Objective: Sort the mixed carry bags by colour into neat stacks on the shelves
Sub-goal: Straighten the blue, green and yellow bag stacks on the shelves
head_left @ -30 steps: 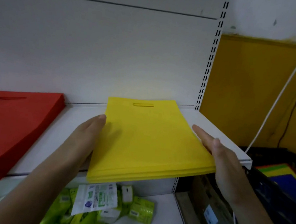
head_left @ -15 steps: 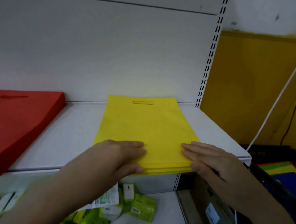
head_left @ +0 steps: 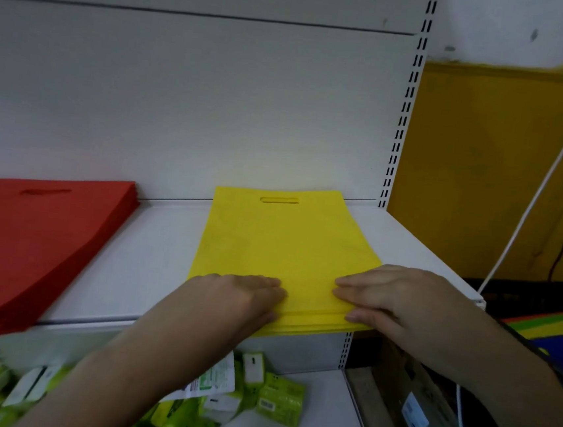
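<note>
- Yellow bag stack (head_left: 283, 248) is lying flat on the white shelf (head_left: 152, 256), right of centre; its near edge is hanging slightly past the shelf lip.
- Left hand (head_left: 241, 295) is pressing down on the stack's near-left corner, fingers flat and together, gripping nothing.
- Right hand (head_left: 392, 299) is lying flat on the near-right corner, fingers straight, thumb seeming to sit against the front edge; not closing round anything.
- Red bag stack (head_left: 36, 241) is sitting well apart on the left of the same shelf, also overhanging the front.
- Orientation: yellow stack's long axis is running front to back, handle cut-out (head_left: 279, 200) pointing at the back panel, bottom edge facing the person. Slightly skewed to the shelf edge.
- Risks, as I'm judging them:
  - uneven pushing from the two hands is likely fanning the layers or adding skew;
  - overhang plus slick fabric means top bags could be sliding off onto the green packets (head_left: 276, 398) below;
  - lifting off fast may be dragging the top bag out of line.
</note>
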`<state>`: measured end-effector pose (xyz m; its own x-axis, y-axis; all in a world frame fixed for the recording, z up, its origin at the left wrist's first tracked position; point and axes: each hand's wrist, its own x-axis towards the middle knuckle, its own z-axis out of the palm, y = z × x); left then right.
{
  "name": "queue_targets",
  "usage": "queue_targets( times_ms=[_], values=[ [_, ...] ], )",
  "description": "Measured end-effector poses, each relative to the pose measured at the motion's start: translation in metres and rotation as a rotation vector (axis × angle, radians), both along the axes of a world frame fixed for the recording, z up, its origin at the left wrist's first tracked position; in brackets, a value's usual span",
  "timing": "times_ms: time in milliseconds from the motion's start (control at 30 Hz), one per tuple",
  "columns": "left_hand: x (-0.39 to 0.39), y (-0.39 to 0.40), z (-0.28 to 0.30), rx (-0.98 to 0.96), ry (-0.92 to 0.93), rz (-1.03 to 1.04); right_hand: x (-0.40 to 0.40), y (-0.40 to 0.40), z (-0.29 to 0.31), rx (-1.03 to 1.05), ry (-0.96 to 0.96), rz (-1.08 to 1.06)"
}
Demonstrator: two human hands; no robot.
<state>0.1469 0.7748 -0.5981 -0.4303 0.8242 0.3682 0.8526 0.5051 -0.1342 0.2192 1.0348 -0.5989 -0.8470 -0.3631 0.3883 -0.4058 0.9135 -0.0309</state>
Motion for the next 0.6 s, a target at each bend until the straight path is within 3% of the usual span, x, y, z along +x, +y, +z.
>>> queue_targets(
  times_ms=[100,300,400,600],
  values=[
    [-0.001,0.0,-0.002,-0.022,0.064,-0.019,-0.006,-0.003,-0.003,0.07,0.162,0.056],
    [-0.002,0.0,-0.008,-0.046,0.162,-0.016,-0.009,-0.005,-0.007,0.107,0.29,0.116],
    [-0.001,-0.001,-0.01,-0.042,0.155,0.071,-0.008,0.0,-0.012,0.135,0.332,0.114],
    [-0.007,-0.001,-0.009,0.029,0.213,-0.038,-0.006,0.003,-0.013,0.024,0.318,0.118]
  ],
)
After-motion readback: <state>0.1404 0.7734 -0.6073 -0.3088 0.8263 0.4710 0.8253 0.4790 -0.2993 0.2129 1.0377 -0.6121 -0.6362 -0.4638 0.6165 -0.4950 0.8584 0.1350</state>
